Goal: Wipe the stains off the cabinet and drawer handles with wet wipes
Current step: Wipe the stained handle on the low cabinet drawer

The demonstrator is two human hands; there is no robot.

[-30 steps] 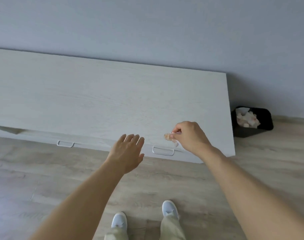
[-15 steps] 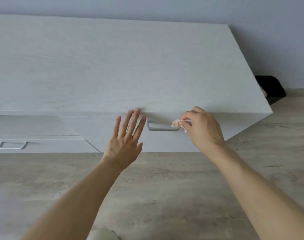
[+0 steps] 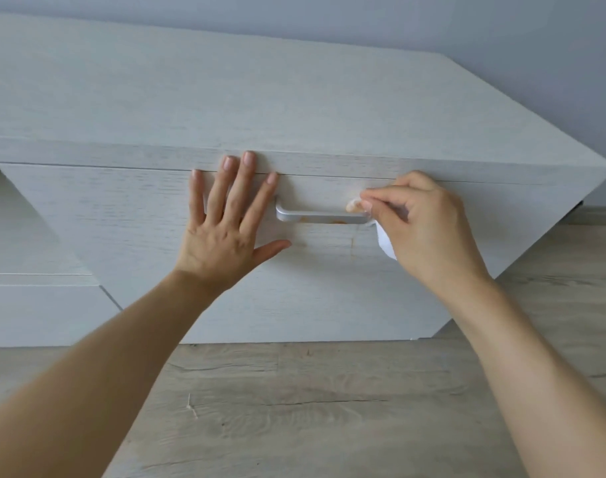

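Observation:
A low, pale wood-grain cabinet [image 3: 294,108] fills the upper view. On its right drawer front [image 3: 129,215] sits a silver bar handle [image 3: 315,216] with orange-brown stains along its lower edge. My left hand [image 3: 225,229] lies flat against the drawer front, fingers spread, just left of the handle. My right hand [image 3: 429,229] pinches a white wet wipe [image 3: 386,241], its stained tip pressed at the handle's right end. Most of the wipe is hidden behind my fingers.
A faint brownish drip line runs down the drawer front below the handle's right part. Another drawer front [image 3: 36,305] sits lower left. Grey-brown wood-look floor [image 3: 312,408] lies below, and a grey wall [image 3: 501,25] stands behind the cabinet.
The view has closed in on the right drawer. My left hand went from hovering to flat on the drawer front. My right hand stays at the handle's right end with the wipe.

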